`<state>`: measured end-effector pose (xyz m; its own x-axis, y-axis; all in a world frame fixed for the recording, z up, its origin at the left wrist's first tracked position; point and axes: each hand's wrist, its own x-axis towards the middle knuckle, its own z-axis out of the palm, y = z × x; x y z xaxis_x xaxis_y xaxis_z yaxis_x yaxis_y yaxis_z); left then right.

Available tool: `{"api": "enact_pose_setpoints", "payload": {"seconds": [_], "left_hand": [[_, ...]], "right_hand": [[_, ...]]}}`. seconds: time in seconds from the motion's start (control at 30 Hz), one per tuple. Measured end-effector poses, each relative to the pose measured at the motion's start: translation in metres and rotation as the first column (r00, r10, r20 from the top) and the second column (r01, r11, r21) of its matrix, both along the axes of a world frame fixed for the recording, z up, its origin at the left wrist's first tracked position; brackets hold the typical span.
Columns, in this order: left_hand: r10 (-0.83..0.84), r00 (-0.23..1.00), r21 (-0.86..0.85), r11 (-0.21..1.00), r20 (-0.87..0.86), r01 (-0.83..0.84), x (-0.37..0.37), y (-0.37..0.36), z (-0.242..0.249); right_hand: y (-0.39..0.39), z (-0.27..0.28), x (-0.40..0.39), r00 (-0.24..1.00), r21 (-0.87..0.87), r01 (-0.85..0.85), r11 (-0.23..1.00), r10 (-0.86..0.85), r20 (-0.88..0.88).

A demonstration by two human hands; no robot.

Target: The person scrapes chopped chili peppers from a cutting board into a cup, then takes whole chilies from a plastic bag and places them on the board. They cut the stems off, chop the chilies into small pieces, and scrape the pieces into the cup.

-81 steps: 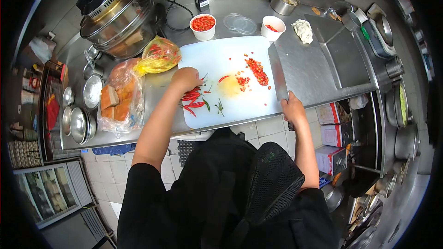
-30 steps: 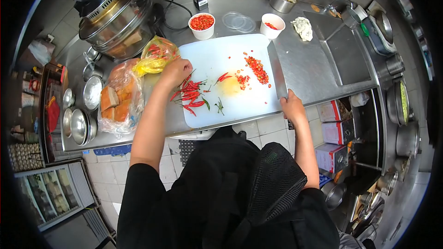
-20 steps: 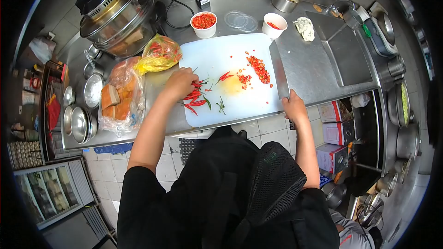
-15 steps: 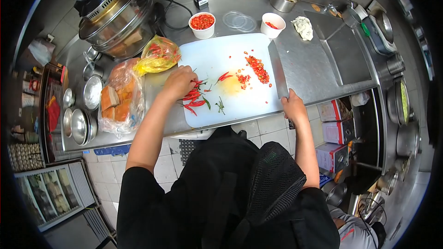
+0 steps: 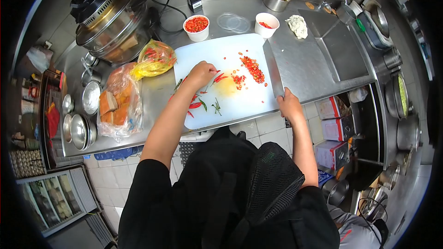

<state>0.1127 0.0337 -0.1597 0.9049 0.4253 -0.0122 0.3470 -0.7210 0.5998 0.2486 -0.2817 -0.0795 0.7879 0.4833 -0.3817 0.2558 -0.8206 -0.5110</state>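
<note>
My left hand (image 5: 203, 74) is over the white cutting board (image 5: 249, 103), its fingers pinched on a red chili (image 5: 216, 71). Just right of its fingertips lie a few whole red chilies (image 5: 220, 78). More whole chilies (image 5: 194, 105) are under and below my left wrist, partly hidden by the arm. My right hand (image 5: 290, 105) is closed round the handle of a cleaver (image 5: 273, 67), whose broad blade rests at the board's right edge. Between the hands lies a pile of sliced red chili (image 5: 253, 70). Green stems (image 5: 217, 106) lie near the board's front.
Behind the board stand a tub of chopped chili (image 5: 196, 24) and a second white tub (image 5: 267, 24). To the left are a yellow bag (image 5: 154, 59), bagged bread-like blocks (image 5: 121, 103) and metal bowls (image 5: 79, 131). A sink (image 5: 344, 48) is at right; a person (image 5: 357, 230) is lower right.
My left hand has moved right from the whole chilies toward the middle of the board, with a chili at its fingertips. My right hand and the cleaver have hardly moved.
</note>
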Motion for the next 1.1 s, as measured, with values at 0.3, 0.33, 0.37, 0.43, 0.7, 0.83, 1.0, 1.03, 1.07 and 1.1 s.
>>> {"api": "enact_pose_setpoints", "payload": {"seconds": [0.3,0.33,0.37,0.43,0.7,0.83,1.0,1.03,1.07,1.1], "left_hand": [[0.102,0.995,0.158,0.982,0.008,-0.102,0.001,-0.008,0.004],[0.103,0.995,0.158,0.982,0.007,-0.103,-0.001,-0.011,0.009],[0.093,0.995,0.189,0.978,-0.046,-0.083,-0.005,-0.015,0.015],[0.084,0.991,0.218,0.974,-0.100,-0.060,-0.007,-0.017,0.021],[0.086,0.978,-0.086,0.991,-0.192,-0.104,-0.008,-0.004,0.016],[0.092,0.994,-0.228,0.968,-0.056,-0.102,-0.014,-0.001,0.015],[0.096,0.989,-0.232,0.965,-0.112,-0.120,-0.014,0.002,0.011],[0.098,0.989,-0.232,0.965,-0.111,-0.122,-0.014,0.002,0.009],[0.081,0.988,-0.158,0.982,-0.133,-0.102,-0.012,0.000,0.008],[0.066,0.985,-0.084,0.993,-0.157,-0.080,-0.012,-0.002,0.008]], "right_hand": [[-0.005,-0.015,0.009,1.000,0.022,-0.020,1.000,0.020,0.020],[-0.004,-0.013,0.008,1.000,0.022,-0.021,1.000,0.020,0.020],[-0.004,-0.011,0.008,1.000,0.019,-0.021,1.000,0.021,0.013],[-0.005,-0.016,0.009,1.000,0.015,-0.019,1.000,0.019,0.006],[-0.001,-0.004,0.003,1.000,0.026,-0.006,1.000,0.006,0.008],[-0.003,-0.014,0.005,0.996,0.048,-0.035,0.998,0.030,0.088],[-0.004,-0.024,0.009,0.995,0.031,-0.039,0.999,0.036,0.093],[-0.005,-0.027,0.011,0.995,0.031,-0.041,0.999,0.038,0.095],[-0.006,-0.030,0.012,0.994,0.029,-0.046,0.999,0.042,0.101],[-0.006,-0.031,0.012,0.993,0.027,-0.050,0.998,0.046,0.108]]}}
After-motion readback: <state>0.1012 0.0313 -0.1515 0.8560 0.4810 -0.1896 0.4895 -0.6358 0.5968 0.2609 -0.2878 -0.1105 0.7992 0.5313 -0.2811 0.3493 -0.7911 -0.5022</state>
